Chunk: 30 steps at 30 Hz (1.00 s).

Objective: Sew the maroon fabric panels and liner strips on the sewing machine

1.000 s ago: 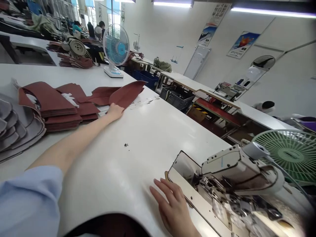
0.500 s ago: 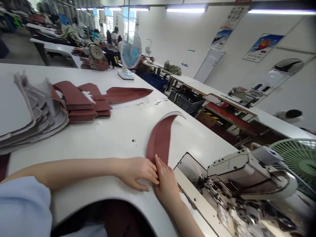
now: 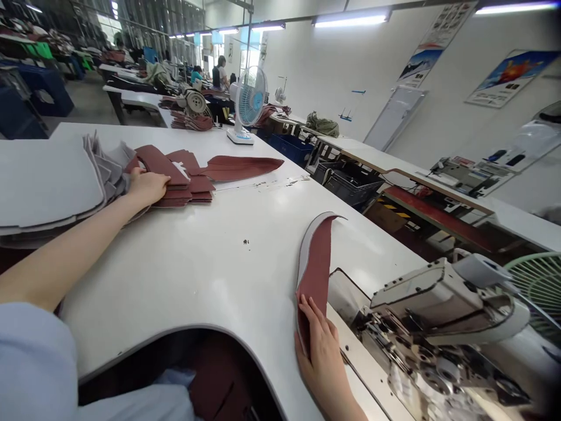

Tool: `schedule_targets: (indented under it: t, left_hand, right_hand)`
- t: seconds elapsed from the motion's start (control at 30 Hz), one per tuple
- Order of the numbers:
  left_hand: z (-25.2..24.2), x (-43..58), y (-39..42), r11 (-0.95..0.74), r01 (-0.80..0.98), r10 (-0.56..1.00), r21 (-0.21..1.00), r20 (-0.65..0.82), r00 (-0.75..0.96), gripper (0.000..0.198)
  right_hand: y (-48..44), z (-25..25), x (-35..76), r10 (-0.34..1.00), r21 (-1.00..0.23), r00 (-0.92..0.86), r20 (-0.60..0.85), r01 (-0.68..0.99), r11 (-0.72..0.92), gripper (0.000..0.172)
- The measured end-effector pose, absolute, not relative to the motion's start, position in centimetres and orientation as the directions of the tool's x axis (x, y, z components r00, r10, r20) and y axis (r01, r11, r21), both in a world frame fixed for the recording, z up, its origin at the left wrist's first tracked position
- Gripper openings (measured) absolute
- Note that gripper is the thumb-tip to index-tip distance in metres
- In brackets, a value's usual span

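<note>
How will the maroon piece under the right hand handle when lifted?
The maroon piece will probably flex, since it appears to curl along its pale edge, but perhaps not go fully limp, as it holds a curve beyond the right hand. It looks thin, so likely light.

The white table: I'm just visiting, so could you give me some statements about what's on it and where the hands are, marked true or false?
1. The right hand touches a curved maroon piece. True.
2. The sewing machine is to the right of that hand. True.
3. The left hand is on the sewing machine. False: it is at the stacked maroon pieces.
4. Grey pieces lie left of the maroon stack. True.
5. The blue-and-white fan stands on the floor. False: it stands on the white table.
</note>
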<state>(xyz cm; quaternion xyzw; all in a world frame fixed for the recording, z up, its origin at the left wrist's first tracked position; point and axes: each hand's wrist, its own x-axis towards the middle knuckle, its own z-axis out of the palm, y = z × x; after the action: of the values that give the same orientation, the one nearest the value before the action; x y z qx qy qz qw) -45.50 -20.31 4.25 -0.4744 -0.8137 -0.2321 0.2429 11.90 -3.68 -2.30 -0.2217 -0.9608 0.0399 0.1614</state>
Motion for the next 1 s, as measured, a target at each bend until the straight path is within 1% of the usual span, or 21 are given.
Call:
schedule_targets:
  t: [0.1, 0.2, 0.27, 0.3, 0.37, 0.43, 0.47, 0.5, 0.57, 0.63, 0.7, 0.77, 0.83, 0.9, 0.97, 1.0]
  left_hand:
    - [4.8, -44.6, -20.3, 0.439, 0.888, 0.589, 0.134, 0.704, -0.397, 0.045]
    - [6.9, -42.8, -19.1, 0.401, 0.908, 0.504, 0.125, 0.798, -0.332, 0.035]
    - [8.6, -40.5, -17.3, 0.329, 0.94, 0.493, 0.095, 0.831, -0.257, 0.031]
    - [9.3, -38.9, -16.0, 0.269, 0.961, 0.516, 0.067, 0.833, -0.202, 0.031]
    - [10.1, -34.5, -12.9, 0.104, 0.994, 0.597, -0.008, 0.8, -0.056, 0.032]
    - [9.6, -28.9, -9.3, -0.082, 0.994, 0.675, -0.076, 0.729, 0.111, 0.033]
    - [9.0, -25.7, -7.6, -0.195, 0.975, 0.7, -0.103, 0.682, 0.212, 0.032]
    - [8.2, -22.4, -5.9, -0.354, 0.929, 0.719, -0.112, 0.602, 0.346, 0.03]
    - [6.2, -16.0, -3.1, -0.577, 0.813, 0.676, -0.085, 0.51, 0.533, 0.03]
    - [4.0, -10.7, -0.8, -0.714, 0.698, 0.613, -0.05, 0.436, 0.659, 0.029]
    - [2.0, -6.9, 1.2, -0.766, 0.642, 0.577, -0.017, 0.421, 0.7, 0.026]
    - [0.6, -4.6, 2.6, -0.755, 0.655, 0.595, 0.005, 0.424, 0.683, 0.022]
    - [-0.3, -3.3, 3.3, -0.714, 0.7, 0.646, 0.009, 0.392, 0.655, 0.025]
    - [-0.6, -2.8, 3.1, -0.684, 0.729, 0.688, 0.001, 0.331, 0.646, 0.026]
    - [-0.5, -2.7, 1.9, -0.679, 0.734, 0.708, 0.005, 0.272, 0.652, 0.025]
    - [-0.5, -2.7, 1.1, -0.675, 0.737, 0.716, 0.016, 0.256, 0.65, 0.021]
  right_hand:
    - [-3.8, -1.9, 12.4, 0.435, -0.143, -0.865, 0.251, 0.412, 0.9, 0.065]
    - [-3.8, -1.7, 12.5, 0.44, -0.126, -0.867, 0.234, 0.422, 0.898, 0.069]
    - [-3.9, -1.6, 12.4, 0.432, -0.113, -0.873, 0.228, 0.417, 0.902, 0.069]
    - [-3.9, -1.6, 12.3, 0.423, -0.104, -0.878, 0.225, 0.41, 0.906, 0.071]
    - [-3.9, -1.5, 12.1, 0.411, -0.082, -0.885, 0.221, 0.403, 0.912, 0.073]
    - [-3.8, -1.6, 12.2, 0.426, -0.047, -0.874, 0.235, 0.427, 0.903, 0.075]
    - [-3.7, -1.6, 12.3, 0.444, -0.027, -0.861, 0.25, 0.452, 0.892, 0.074]
    - [-3.6, -1.7, 12.6, 0.461, -0.008, -0.847, 0.265, 0.476, 0.879, 0.073]
    - [-3.2, -1.9, 13.4, 0.472, 0.02, -0.831, 0.294, 0.499, 0.866, 0.072]
    - [-2.8, -2.2, 14.6, 0.458, 0.027, -0.827, 0.325, 0.492, 0.87, 0.067]
    - [-2.4, -2.4, 16.0, 0.448, 0.014, -0.82, 0.355, 0.484, 0.875, 0.058]
    - [-2.1, -2.6, 17.2, 0.443, -0.013, -0.814, 0.376, 0.474, 0.88, 0.051]
    - [-2.2, -2.7, 18.0, 0.439, -0.041, -0.811, 0.387, 0.46, 0.887, 0.05]
    - [-2.3, -2.6, 18.3, 0.447, -0.065, -0.804, 0.393, 0.46, 0.885, 0.05]
    - [-2.5, -2.5, 18.2, 0.472, -0.083, -0.795, 0.381, 0.479, 0.874, 0.05]
    - [-2.6, -2.5, 18.1, 0.488, -0.091, -0.791, 0.37, 0.492, 0.866, 0.048]
